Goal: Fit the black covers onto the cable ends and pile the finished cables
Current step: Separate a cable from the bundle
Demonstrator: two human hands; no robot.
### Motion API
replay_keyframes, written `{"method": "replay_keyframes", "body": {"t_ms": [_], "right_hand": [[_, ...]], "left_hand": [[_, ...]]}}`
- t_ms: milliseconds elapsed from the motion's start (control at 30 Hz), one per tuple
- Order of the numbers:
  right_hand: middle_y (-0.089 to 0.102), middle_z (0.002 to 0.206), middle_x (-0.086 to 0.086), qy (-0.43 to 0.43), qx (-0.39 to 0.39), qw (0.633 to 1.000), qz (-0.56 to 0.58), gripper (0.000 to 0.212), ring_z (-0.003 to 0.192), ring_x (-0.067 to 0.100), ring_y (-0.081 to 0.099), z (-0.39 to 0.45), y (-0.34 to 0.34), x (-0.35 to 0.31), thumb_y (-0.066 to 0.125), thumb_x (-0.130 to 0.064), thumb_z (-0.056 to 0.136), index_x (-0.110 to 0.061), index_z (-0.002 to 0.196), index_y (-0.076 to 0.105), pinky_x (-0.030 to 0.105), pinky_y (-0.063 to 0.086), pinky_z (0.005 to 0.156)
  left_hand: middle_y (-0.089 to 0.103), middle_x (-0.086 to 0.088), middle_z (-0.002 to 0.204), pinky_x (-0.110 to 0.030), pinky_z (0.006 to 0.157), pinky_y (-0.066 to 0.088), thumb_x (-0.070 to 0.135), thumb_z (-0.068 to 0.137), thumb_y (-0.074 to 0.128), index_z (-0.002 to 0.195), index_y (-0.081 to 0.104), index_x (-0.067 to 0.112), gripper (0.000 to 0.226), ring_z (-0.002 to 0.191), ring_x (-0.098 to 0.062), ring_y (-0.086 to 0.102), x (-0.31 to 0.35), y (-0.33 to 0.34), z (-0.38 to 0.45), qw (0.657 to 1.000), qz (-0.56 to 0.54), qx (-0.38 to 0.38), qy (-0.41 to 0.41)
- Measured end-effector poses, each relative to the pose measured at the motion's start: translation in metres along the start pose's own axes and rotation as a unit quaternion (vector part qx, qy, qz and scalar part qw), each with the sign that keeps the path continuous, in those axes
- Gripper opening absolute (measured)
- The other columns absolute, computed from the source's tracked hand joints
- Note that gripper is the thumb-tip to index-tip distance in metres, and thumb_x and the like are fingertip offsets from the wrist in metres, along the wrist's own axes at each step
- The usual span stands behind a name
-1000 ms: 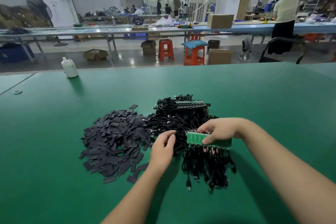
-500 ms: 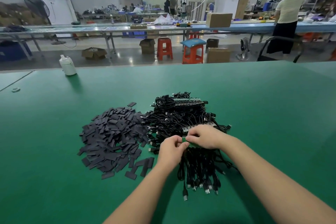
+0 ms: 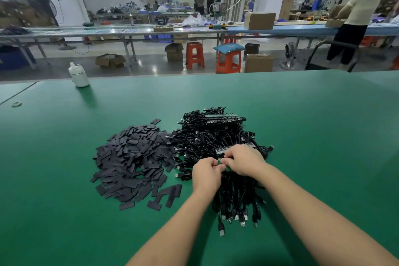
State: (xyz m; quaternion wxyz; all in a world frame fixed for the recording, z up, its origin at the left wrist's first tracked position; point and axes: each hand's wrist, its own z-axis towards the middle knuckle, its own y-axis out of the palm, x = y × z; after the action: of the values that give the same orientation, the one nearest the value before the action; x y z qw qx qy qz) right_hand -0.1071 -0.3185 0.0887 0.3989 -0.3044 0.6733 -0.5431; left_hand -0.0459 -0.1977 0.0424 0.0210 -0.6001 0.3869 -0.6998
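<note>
While two hands pinch, one cover pile (image 3: 133, 157)

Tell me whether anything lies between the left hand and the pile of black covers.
Nothing visible does. The left hand pinches the green strip with the right hand; the covers lie just to its left, with only loose cable ends at the pile's edge.

A loose heap of flat black covers (image 3: 133, 157) lies at nine o'clock of a tangled pile of black cables (image 3: 216, 136), touching it. At six o'clock of the pile, a bundle (image 3: 237, 198) trails toward the viewer, silver plugs (image 3: 236, 219) fanned out.
</note>
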Motion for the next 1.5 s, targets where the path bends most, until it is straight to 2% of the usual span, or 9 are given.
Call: {"method": "replay_keyframes", "body": {"t_ms": [300,367,533,633,733,833,1000,1367,1500], "right_hand": [[0.056,0.065,-0.001,0.015,-0.077,0.996,0.047,0.043,0.059,0.019,0.049,0.007,-0.007,0.025,0.051,-0.045,0.1,-0.017,0.068,0.054,0.03,0.04,0.058],[0.056,0.069,0.002,0.032,-0.079,0.995,0.057,0.044,0.06,0.019,0.048,0.005,-0.012,0.041,0.049,-0.047,0.101,-0.015,0.071,0.056,0.03,0.041,0.058],[0.068,0.098,-0.005,0.025,0.07,0.991,-0.109,0.032,0.083,0.014,0.061,-0.006,-0.029,0.044,0.053,-0.051,0.097,-0.022,0.102,0.066,0.029,0.046,0.062],[0.069,0.108,-0.017,-0.066,0.12,0.984,0.117,0.03,0.095,0.005,0.062,-0.017,-0.033,0.012,0.045,-0.049,0.101,-0.033,0.113,0.068,0.029,0.047,0.076],[0.07,0.115,-0.021,-0.084,-0.034,0.912,0.401,0.036,0.109,-0.003,0.062,-0.027,-0.025,-0.026,0.035,-0.049,0.106,-0.04,0.114,0.069,0.025,0.043,0.099],[0.075,0.083,-0.006,-0.036,-0.084,0.858,0.506,0.055,0.076,0.007,0.066,-0.029,-0.011,-0.045,0.031,-0.055,0.105,-0.029,0.082,0.074,0.03,0.052,0.082],[0.077,0.084,0.007,-0.031,-0.09,0.834,0.543,0.045,0.049,0.009,0.046,-0.027,0.02,-0.051,0.043,-0.047,0.105,-0.015,0.094,0.072,0.02,0.037,0.048],[0.076,0.075,0.003,0.075,-0.08,0.819,0.564,0.022,0.043,0.01,0.033,-0.025,0.106,-0.078,0.055,-0.028,0.102,-0.021,0.09,0.072,0.021,0.026,0.042],[0.076,0.075,0.001,0.12,-0.066,0.805,0.578,0.018,0.046,0.011,0.037,-0.025,0.123,-0.073,0.058,-0.024,0.1,-0.016,0.094,0.072,0.021,0.03,0.042]], "left_hand": [[0.056,0.008,0.057,-0.027,0.055,0.044,0.026,0.091,0.068,0.063,0.052,0.021,0.032,0.057,-0.009,0.061,-0.009,-0.01,0.0,0.997,-0.075,0.024,-0.009],[0.053,0.011,0.056,-0.018,0.05,0.035,0.031,0.09,0.069,0.06,0.05,0.023,0.036,0.051,-0.001,0.047,-0.015,-0.028,0.002,0.997,-0.069,0.018,0.019],[0.051,0.009,0.062,-0.022,0.058,0.039,0.031,0.091,0.069,0.07,0.057,0.016,0.029,0.058,-0.008,0.044,-0.015,-0.074,-0.001,0.981,-0.138,-0.092,0.101],[0.068,0.001,0.078,-0.026,0.068,0.053,0.019,0.093,0.066,0.09,0.07,0.014,0.007,0.073,-0.01,0.06,-0.001,-0.092,-0.008,0.957,-0.165,-0.193,0.142],[0.068,0.0,0.08,-0.03,0.069,0.047,0.01,0.092,0.063,0.093,0.071,0.015,0.009,0.074,-0.014,0.056,0.013,-0.098,-0.01,0.948,-0.157,-0.213,0.175],[0.073,-0.01,0.081,-0.038,0.071,0.05,0.003,0.089,0.056,0.093,0.069,0.014,0.017,0.071,-0.019,0.059,0.016,-0.101,-0.006,0.949,-0.15,-0.211,0.181],[0.061,-0.012,0.072,-0.028,0.063,0.038,-0.001,0.09,0.061,0.096,0.07,0.014,0.019,0.065,-0.017,0.049,-0.012,-0.096,0.003,0.961,-0.18,-0.18,0.107],[0.059,0.006,0.066,-0.027,0.055,0.038,0.007,0.083,0.071,0.11,0.064,0.017,0.03,0.051,-0.01,0.045,-0.081,-0.073,0.002,0.977,-0.171,-0.105,-0.075],[0.06,0.001,0.097,-0.027,0.067,0.044,0.025,0.089,0.066,0.098,0.064,0.024,0.009,0.074,-0.012,0.056,-0.097,-0.073,0.003,0.997,0.051,0.053,-0.039]]}}
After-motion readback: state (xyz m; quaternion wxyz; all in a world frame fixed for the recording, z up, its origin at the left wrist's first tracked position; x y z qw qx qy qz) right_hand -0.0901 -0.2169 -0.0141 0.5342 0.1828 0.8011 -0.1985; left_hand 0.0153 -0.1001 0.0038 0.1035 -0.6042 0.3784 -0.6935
